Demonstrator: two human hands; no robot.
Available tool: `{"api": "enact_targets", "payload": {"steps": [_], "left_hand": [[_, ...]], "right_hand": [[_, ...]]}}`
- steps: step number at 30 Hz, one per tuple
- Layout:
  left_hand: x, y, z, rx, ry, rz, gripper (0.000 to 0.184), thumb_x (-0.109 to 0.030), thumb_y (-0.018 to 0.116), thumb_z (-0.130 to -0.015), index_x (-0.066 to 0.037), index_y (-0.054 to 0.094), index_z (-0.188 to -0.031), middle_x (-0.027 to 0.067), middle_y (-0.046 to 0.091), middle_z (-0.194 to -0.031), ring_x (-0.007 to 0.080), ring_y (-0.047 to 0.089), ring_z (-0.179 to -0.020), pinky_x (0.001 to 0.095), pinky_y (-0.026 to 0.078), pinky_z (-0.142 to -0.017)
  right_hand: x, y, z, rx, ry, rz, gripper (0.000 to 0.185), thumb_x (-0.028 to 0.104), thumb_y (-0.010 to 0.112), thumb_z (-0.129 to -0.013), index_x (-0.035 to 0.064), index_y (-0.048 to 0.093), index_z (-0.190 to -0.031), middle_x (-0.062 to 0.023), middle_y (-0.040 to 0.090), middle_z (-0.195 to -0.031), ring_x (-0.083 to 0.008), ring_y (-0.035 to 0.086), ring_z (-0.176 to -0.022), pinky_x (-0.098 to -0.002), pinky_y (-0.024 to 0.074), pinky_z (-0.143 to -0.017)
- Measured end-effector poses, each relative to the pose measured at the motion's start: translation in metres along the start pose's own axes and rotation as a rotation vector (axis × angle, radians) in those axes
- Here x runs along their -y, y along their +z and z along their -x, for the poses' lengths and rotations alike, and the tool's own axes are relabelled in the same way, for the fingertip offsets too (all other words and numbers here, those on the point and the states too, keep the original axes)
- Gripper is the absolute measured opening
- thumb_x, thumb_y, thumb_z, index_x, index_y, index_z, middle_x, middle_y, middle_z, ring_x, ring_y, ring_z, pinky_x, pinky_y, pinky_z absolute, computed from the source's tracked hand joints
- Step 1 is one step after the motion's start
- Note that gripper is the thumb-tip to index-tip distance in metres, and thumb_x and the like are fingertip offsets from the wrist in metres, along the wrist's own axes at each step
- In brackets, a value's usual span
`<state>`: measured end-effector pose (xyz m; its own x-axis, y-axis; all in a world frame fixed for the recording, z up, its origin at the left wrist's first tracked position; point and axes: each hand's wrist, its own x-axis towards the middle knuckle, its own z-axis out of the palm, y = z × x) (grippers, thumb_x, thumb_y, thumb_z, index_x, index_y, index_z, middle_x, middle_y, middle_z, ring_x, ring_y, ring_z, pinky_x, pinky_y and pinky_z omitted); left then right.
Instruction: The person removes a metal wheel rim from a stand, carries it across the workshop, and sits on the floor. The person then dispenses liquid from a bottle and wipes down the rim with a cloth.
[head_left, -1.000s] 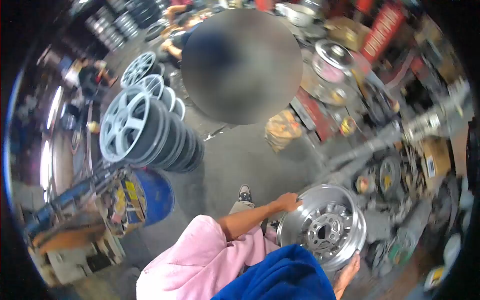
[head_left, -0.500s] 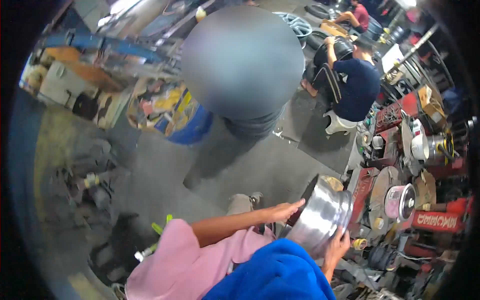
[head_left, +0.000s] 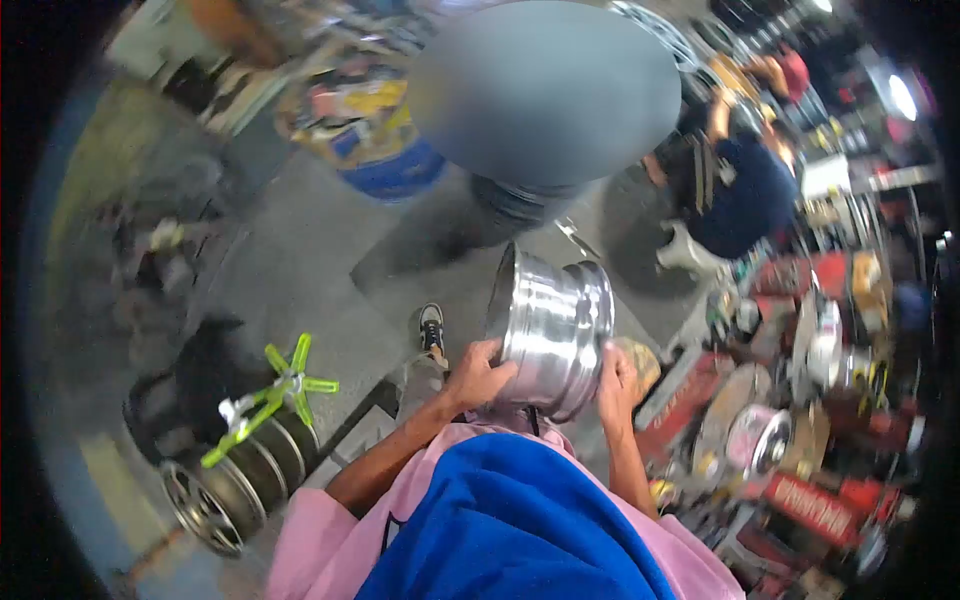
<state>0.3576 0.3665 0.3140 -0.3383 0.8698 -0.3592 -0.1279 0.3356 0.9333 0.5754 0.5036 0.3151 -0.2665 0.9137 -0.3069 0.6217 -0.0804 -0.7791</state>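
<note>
In front of my body is a shiny bare metal wheel rim [head_left: 552, 325], held on its side with the polished barrel showing. My left hand [head_left: 480, 378] grips its lower left edge, thumb on the outside and some fingers hidden behind the lip. On the opposite edge, my right hand [head_left: 617, 376] holds the lower right lip. The rim's inner face is mostly turned out of sight.
On the floor at lower left are stacked wheel rims [head_left: 230, 490] beside a bright green star-shaped piece [head_left: 285, 390]. A blue bin [head_left: 395, 178] stands ahead. A crouching person [head_left: 745, 195] works at the right, near cluttered red equipment [head_left: 685, 405].
The rim has come round to the middle of my body and sits more upright. My left hand has gone from lying flat against it to gripping its edge. The view has turned.
</note>
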Motion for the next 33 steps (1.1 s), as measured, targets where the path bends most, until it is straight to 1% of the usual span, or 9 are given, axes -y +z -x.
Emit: {"api": "enact_targets", "payload": {"steps": [1,3,4,19,21,22,27,31,33], "left_hand": [[0.004,-0.012,0.008,-0.080,0.009,0.010,0.033,-0.012,0.061,-0.084,0.005,0.070,-0.111,0.0159,0.076,-0.091,0.0150,0.067,-0.084,0.0359,0.054,-0.076],[0.015,-0.032,0.024,-0.115,0.024,0.159,0.036,-0.015,0.063,-0.082,0.003,0.070,-0.113,0.0166,0.075,-0.087,0.0149,0.067,-0.081,0.0370,0.054,-0.074],[0.002,-0.052,0.033,-0.119,0.058,0.117,0.036,-0.014,0.063,-0.085,0.002,0.070,-0.117,0.0137,0.075,-0.093,0.0138,0.066,-0.086,0.0363,0.054,-0.078],[-0.002,-0.369,0.122,-0.699,0.127,0.084,0.046,-0.026,0.077,-0.085,-0.001,0.068,-0.123,0.0212,0.074,-0.091,0.0229,0.072,-0.070,0.0364,0.054,-0.066],[-0.011,-0.412,0.130,-0.689,-0.011,0.010,0.047,-0.021,0.072,-0.087,0.000,0.064,-0.128,0.0195,0.075,-0.107,0.0261,0.072,-0.096,0.0405,0.056,-0.088],[-0.007,-0.428,0.129,-0.782,-0.012,-0.046,0.053,-0.028,0.078,-0.083,-0.001,0.066,-0.127,0.0232,0.074,-0.091,0.0316,0.073,-0.073,0.0389,0.055,-0.067],[0.011,-0.503,0.117,-0.896,0.131,0.020,0.050,-0.024,0.077,-0.081,0.001,0.066,-0.123,0.0254,0.072,-0.095,0.0338,0.073,-0.082,0.0423,0.056,-0.069],[0.014,-0.581,0.087,-0.948,0.055,0.023,0.043,-0.022,0.076,-0.082,0.001,0.068,-0.118,0.0216,0.074,-0.097,0.0352,0.073,-0.084,0.0429,0.056,-0.073],[-0.008,-0.628,0.075,-0.881,-0.251,0.169,0.042,-0.020,0.076,-0.084,0.001,0.068,-0.119,0.0204,0.074,-0.096,0.0322,0.073,-0.084,0.0410,0.056,-0.077]], "right_hand": [[0.007,0.016,-0.008,0.062,-0.052,0.004,0.043,0.041,0.053,-0.108,0.0025,0.068,-0.094,-0.0008,0.063,-0.085,-0.0081,0.054,-0.079,-0.0295,0.0453,-0.069],[0.026,0.057,-0.025,0.249,0.343,-0.847,0.056,0.051,0.040,-0.110,0.0038,0.065,-0.127,-0.0100,0.069,-0.117,-0.0179,0.064,-0.107,-0.0355,0.0523,-0.093],[0.033,0.078,-0.037,0.409,0.270,-0.833,0.068,0.058,0.031,-0.110,0.0059,0.051,-0.148,-0.0148,0.059,-0.142,-0.0267,0.058,-0.129,-0.0408,0.0466,-0.111],[0.280,0.514,-0.022,1.342,-0.083,-0.011,0.070,0.060,0.047,-0.104,0.0012,0.057,-0.141,-0.0169,0.067,-0.129,-0.0272,0.064,-0.118,-0.0386,0.0508,-0.100],[0.308,0.560,-0.017,1.415,-0.163,0.073,0.070,0.060,0.048,-0.104,0.0010,0.057,-0.140,-0.0170,0.067,-0.129,-0.0273,0.064,-0.118,-0.0385,0.0509,-0.100],[0.322,0.581,-0.016,1.451,-0.196,0.108,0.070,0.060,0.048,-0.103,0.0010,0.057,-0.140,-0.0170,0.067,-0.129,-0.0274,0.064,-0.118,-0.0385,0.0509,-0.099],[0.372,0.672,-0.038,1.567,-0.283,0.231,0.070,0.060,0.050,-0.102,0.0005,0.058,-0.139,-0.0173,0.068,-0.128,-0.0277,0.065,-0.117,-0.0382,0.0511,-0.098],[0.423,0.764,-0.082,1.635,-0.327,0.306,0.071,0.060,0.052,-0.102,0.0002,0.058,-0.138,-0.0175,0.068,-0.127,-0.0279,0.065,-0.117,-0.0380,0.0512,-0.098],[0.452,0.805,-0.109,1.654,-0.341,0.337,0.071,0.060,0.053,-0.101,0.0000,0.059,-0.138,-0.0176,0.068,-0.127,-0.0280,0.065,-0.116,-0.0379,0.0513,-0.097]]}}
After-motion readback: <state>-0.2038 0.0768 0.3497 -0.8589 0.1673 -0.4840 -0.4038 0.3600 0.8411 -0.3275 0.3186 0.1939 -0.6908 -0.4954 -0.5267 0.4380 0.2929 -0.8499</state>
